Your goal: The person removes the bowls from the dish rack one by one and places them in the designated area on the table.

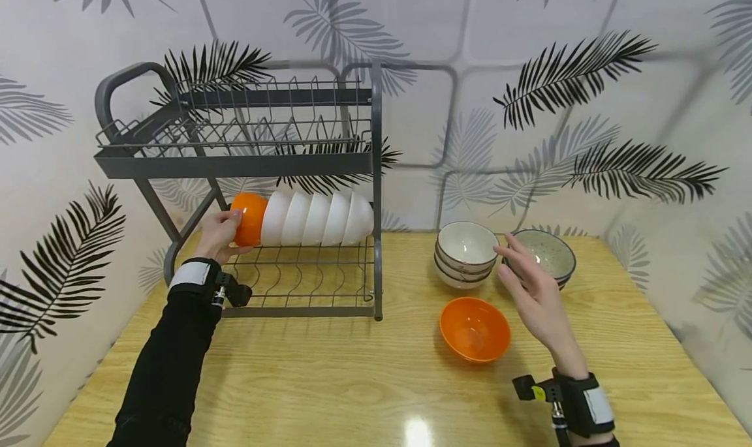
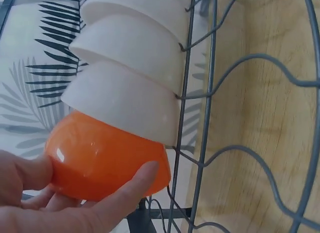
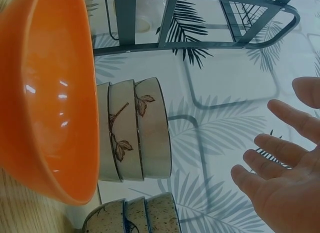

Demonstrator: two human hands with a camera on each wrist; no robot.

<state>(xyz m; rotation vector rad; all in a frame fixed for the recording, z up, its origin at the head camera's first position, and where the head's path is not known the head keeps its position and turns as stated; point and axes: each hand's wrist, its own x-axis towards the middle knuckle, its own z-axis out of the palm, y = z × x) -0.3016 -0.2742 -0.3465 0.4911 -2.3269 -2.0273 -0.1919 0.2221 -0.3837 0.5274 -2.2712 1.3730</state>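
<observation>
My left hand (image 1: 217, 237) grips an orange bowl (image 1: 249, 220) at the left end of the rack's lower tier. Thumb and fingers are on its outside in the left wrist view, and the bowl stands on its side against a row of white bowls (image 1: 317, 220). Over the right part of the table, my right hand (image 1: 537, 297) is held up with fingers spread and nothing in it. Close by are another orange bowl (image 1: 474, 329), upright on the table, a stack of cream bowls with a leaf pattern (image 3: 152, 130), and a stack of speckled bowls (image 1: 546, 254) partly hidden by the hand.
A grey two-tier dish rack (image 1: 235, 166) stands at the back left, with wire slots on both tiers. The wooden table (image 1: 329, 382) meets a wall covering with a leaf print (image 1: 423, 127) behind.
</observation>
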